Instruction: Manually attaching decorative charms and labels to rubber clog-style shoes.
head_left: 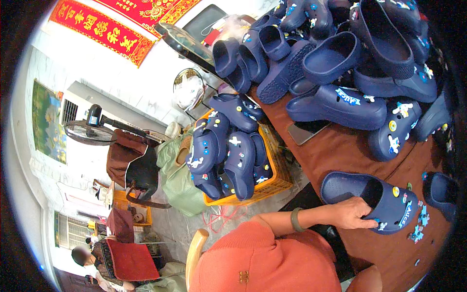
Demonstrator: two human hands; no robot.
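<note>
My left hand point(351, 213), with a bangle on its wrist, reaches over a navy clog point(340, 184) on the brown-covered table. Its fingers close on the clog's upper near the opening, and some fingertips are hidden. Yellow, white and blue charms decorate the toe. Small blue charms point(422, 217) lie loose beside it. Another navy clog point(440, 191) sits past the toe, at the right rim. A patch of bare skin point(367, 280), possibly my right arm, shows at the lower edge, but my right hand is out of the picture.
Many navy clogs point(335, 104) are heaped on the brown table cover point(360, 253). A flat dark device point(307, 130) lies under the heap's edge. A yellow crate point(279, 182) of decorated clogs stands beside the table. A fan point(90, 130) and a seated person point(99, 270) are farther left.
</note>
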